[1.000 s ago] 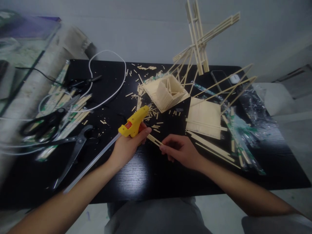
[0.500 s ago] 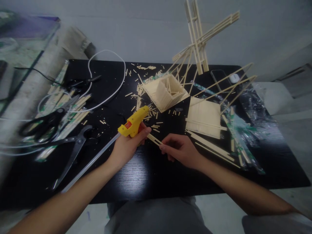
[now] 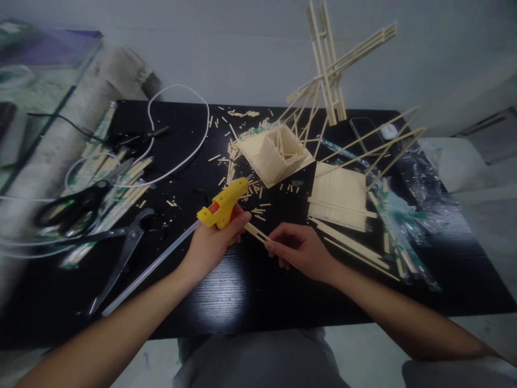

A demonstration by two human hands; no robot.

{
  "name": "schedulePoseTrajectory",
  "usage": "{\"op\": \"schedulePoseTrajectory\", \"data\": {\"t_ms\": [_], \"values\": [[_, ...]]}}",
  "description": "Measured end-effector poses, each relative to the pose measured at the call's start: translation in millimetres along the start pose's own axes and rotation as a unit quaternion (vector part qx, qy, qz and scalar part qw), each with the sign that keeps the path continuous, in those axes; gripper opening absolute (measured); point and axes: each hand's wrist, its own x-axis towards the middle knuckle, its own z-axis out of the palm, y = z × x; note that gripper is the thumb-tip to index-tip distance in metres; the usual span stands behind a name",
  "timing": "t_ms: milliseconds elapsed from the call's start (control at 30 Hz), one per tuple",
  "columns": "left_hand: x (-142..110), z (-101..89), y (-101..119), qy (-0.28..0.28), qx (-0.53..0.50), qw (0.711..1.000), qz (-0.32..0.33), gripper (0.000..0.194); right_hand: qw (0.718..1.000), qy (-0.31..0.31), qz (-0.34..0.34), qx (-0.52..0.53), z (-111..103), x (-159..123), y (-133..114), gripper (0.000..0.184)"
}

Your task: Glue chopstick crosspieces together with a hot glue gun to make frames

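My left hand (image 3: 210, 243) is wrapped round a yellow glue gun (image 3: 223, 204) whose nozzle points up and right; a clear glue stick (image 3: 149, 269) juts from its back toward the lower left. My right hand (image 3: 301, 249) pinches a thin wooden stick (image 3: 255, 232) at one end, and the stick's other end reaches my left fingers under the gun. Both hands hover over the black table (image 3: 242, 291) near its front edge.
A small stick-built box (image 3: 274, 153) and a flat stick panel (image 3: 338, 195) lie beyond the hands, under a tall frame of long sticks (image 3: 327, 70). Scissors (image 3: 76, 202), pliers (image 3: 125, 242), a white cable (image 3: 177, 129) and wrapped chopsticks crowd the left. Plastic wrappers (image 3: 404, 226) litter the right.
Almost nothing has changed; the view has drifted down slightly and both hands keep their hold in the same place.
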Motion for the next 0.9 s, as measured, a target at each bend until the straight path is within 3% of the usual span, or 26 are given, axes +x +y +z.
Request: {"op": "schedulePoseTrajectory", "data": {"t_ms": [900], "values": [[1.0,-0.7,-1.2,-0.002,0.005,1.0,0.0,0.03,1.0,-0.002,0.001,0.004,0.1,0.0,0.7,0.032]]}}
